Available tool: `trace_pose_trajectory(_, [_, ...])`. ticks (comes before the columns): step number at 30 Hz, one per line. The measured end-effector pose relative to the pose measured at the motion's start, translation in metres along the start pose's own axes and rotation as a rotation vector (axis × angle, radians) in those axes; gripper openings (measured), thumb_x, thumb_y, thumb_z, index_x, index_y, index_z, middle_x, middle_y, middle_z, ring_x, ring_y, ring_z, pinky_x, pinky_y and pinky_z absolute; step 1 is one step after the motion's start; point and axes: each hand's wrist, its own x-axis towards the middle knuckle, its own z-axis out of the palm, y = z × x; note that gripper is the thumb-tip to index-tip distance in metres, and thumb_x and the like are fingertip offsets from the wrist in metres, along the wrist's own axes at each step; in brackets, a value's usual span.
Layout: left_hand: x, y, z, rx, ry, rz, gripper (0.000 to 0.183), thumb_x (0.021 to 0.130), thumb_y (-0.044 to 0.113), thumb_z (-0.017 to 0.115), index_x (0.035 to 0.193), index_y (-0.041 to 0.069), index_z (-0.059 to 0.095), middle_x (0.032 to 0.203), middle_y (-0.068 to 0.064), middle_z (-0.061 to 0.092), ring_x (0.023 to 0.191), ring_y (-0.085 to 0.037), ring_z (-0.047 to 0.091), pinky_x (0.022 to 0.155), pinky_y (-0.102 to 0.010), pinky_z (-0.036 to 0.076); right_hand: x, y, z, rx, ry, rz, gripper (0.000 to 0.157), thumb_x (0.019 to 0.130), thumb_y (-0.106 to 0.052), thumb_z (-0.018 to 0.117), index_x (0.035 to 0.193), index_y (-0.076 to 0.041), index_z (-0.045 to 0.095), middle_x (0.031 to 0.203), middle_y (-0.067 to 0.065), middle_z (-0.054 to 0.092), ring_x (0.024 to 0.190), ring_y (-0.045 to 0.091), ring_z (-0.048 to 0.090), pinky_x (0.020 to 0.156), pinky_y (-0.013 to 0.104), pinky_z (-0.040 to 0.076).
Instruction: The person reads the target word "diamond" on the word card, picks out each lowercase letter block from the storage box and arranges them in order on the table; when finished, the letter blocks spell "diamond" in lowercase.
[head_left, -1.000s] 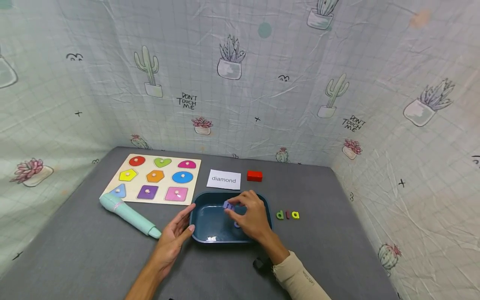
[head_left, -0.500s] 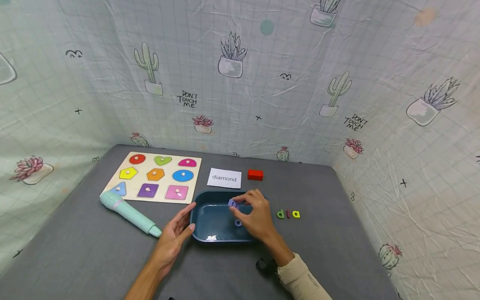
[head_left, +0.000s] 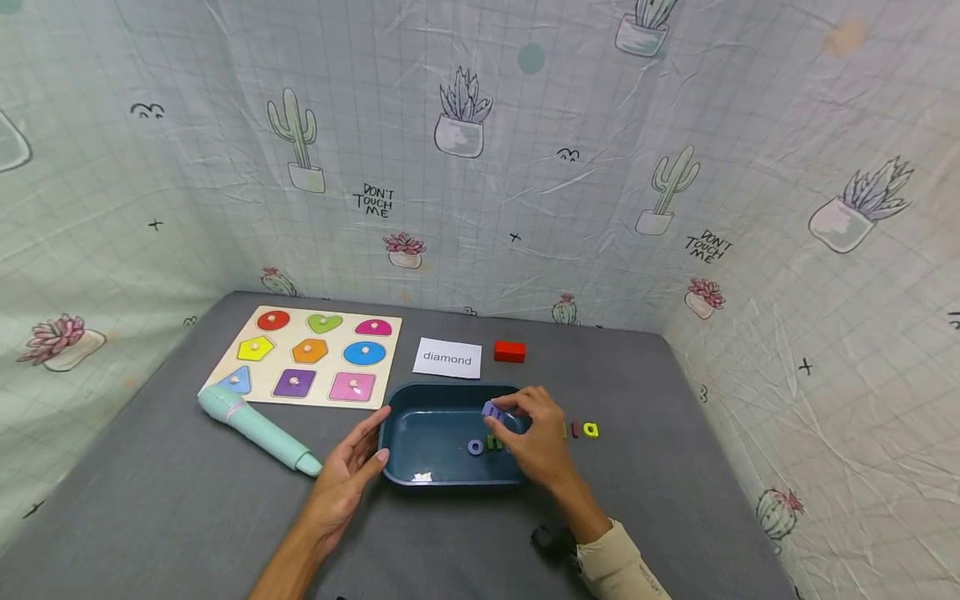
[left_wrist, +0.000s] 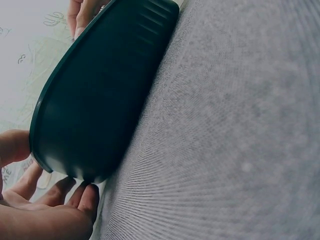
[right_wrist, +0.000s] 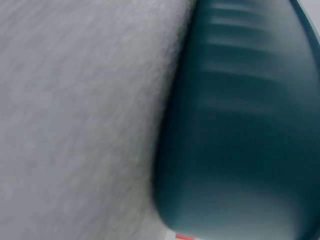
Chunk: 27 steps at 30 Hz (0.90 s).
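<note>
- A mint-green pen-shaped device (head_left: pixel 258 429) lies slantwise at the left of the grey surface (head_left: pixel 675 508), its thick end over the near left corner of the puzzle board.
- The cream puzzle board (head_left: pixel 322 385) carries nine coloured pieces in three rows, among them a red circle, a green heart and a blue triangle.
- The left hand (head_left: pixel 348 467) grips the left end of the tray; in the left wrist view its fingers (left_wrist: pixel 89 202) bend against the outer wall, with the thumb at the rim.
- The dark blue tray (head_left: pixel 427 433) stands on the surface, nearer the person than the puzzle board.
- A white card (head_left: pixel 447 358) printed "diamond" lies just beyond the tray.
- A purple ring-shaped letter (head_left: pixel 476 447) lies on the tray floor, with a green letter (head_left: pixel 493 443) just to its right.
- A blocky purple letter (head_left: pixel 492 411) is held above the right part of the tray; which letter it is cannot be told.
- A red block (head_left: pixel 509 352) sits right of the card.
- The right hand (head_left: pixel 540 433) pinches the blocky purple letter between thumb and fingers.
- Right of the tray, a small dark red letter (head_left: pixel 575 429) and a yellow letter "a" (head_left: pixel 591 430) lie in line.
- A beige sleeve (head_left: pixel 618 562) covers the right forearm.
</note>
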Motion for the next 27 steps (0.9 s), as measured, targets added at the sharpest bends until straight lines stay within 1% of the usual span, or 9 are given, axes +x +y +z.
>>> trace_pose_trajectory(6, [0.0,0.001,0.0,0.006,0.0,-0.002,0.061,0.108,0.015,0.063,0.163,0.029,0.041,0.174,-0.001,0.031,0.162,-0.026,0.028,0.105,-0.002,0.038,-0.003,0.009,-0.012,-0.029,0.002,0.053,0.022,0.087,-0.021,0.09,0.106,-0.015,0.082,0.098,0.003,0.069,0.096,0.016,0.06,0.084,0.042,0.059])
trace_pose_trajectory(8, [0.0,0.001,0.0,0.011,0.002,-0.01,0.061,0.108,0.015,0.063,0.162,0.029,0.041,0.174,0.0,0.03,0.162,-0.025,0.027,0.118,-0.012,0.037,-0.004,0.012,-0.016,-0.031,0.012,0.066,0.021,0.087,-0.019,0.09,0.106,-0.014,0.081,0.098,0.002,0.069,0.096,0.017,0.06,0.084,0.043,0.06])
trace_pose_trajectory(9, [0.0,0.001,0.0,0.013,0.003,-0.014,0.06,0.108,0.015,0.063,0.162,0.03,0.041,0.174,0.0,0.03,0.162,-0.025,0.027,0.119,-0.013,0.037,-0.004,0.013,-0.018,-0.032,0.017,0.07,0.021,0.087,-0.018,0.09,0.106,-0.014,0.081,0.098,0.002,0.07,0.096,0.017,0.06,0.083,0.043,0.06])
trace_pose_trajectory(13, [0.0,0.001,0.0,0.021,0.006,-0.024,0.06,0.108,0.015,0.063,0.162,0.031,0.041,0.174,0.001,0.03,0.162,-0.024,0.027,0.13,-0.031,0.03,-0.007,0.018,-0.026,-0.05,0.049,0.082,0.022,0.086,-0.017,0.09,0.106,-0.014,0.082,0.098,0.003,0.071,0.092,0.016,0.06,0.08,0.046,0.06])
trace_pose_trajectory(15, [0.0,0.001,0.0,0.024,0.007,-0.024,0.06,0.108,0.016,0.063,0.162,0.032,0.041,0.174,0.001,0.03,0.162,-0.024,0.028,0.125,-0.02,0.034,-0.008,0.022,-0.031,-0.061,0.057,0.097,0.022,0.086,-0.018,0.091,0.105,-0.014,0.082,0.099,0.003,0.072,0.09,0.017,0.06,0.079,0.047,0.06])
trace_pose_trajectory(17, [0.0,0.001,0.0,0.021,0.008,-0.023,0.06,0.108,0.015,0.063,0.162,0.031,0.041,0.174,0.0,0.031,0.162,-0.025,0.028,0.121,-0.016,0.036,-0.01,0.025,-0.035,-0.065,0.056,0.116,0.021,0.087,-0.019,0.09,0.105,-0.014,0.081,0.1,0.003,0.072,0.089,0.018,0.06,0.078,0.047,0.06])
trace_pose_trajectory(20, [0.0,0.001,0.0,0.016,0.009,-0.02,0.06,0.108,0.014,0.063,0.162,0.03,0.042,0.174,-0.001,0.031,0.162,-0.026,0.027,0.106,-0.003,0.038,-0.011,0.03,-0.041,-0.062,0.063,0.133,0.021,0.086,-0.019,0.091,0.105,-0.014,0.082,0.1,0.002,0.072,0.088,0.018,0.06,0.076,0.044,0.059])
trace_pose_trajectory(25, [0.0,0.0,0.0,0.012,0.008,-0.016,0.06,0.108,0.016,0.063,0.162,0.03,0.042,0.174,-0.001,0.031,0.162,-0.026,0.028,0.103,0.0,0.038,-0.011,0.035,-0.05,-0.063,0.089,0.124,0.023,0.084,-0.018,0.092,0.105,-0.015,0.082,0.099,0.001,0.071,0.084,0.019,0.059,0.068,0.034,0.057])
trace_pose_trajectory(27, [0.0,0.0,0.0,0.01,0.005,-0.009,0.061,0.108,0.016,0.063,0.162,0.03,0.041,0.174,-0.001,0.031,0.162,-0.027,0.027,0.103,-0.001,0.038,-0.011,0.036,-0.055,-0.055,0.094,0.116,0.024,0.083,-0.017,0.093,0.104,-0.014,0.082,0.099,0.001,0.071,0.081,0.022,0.06,0.066,0.033,0.057])
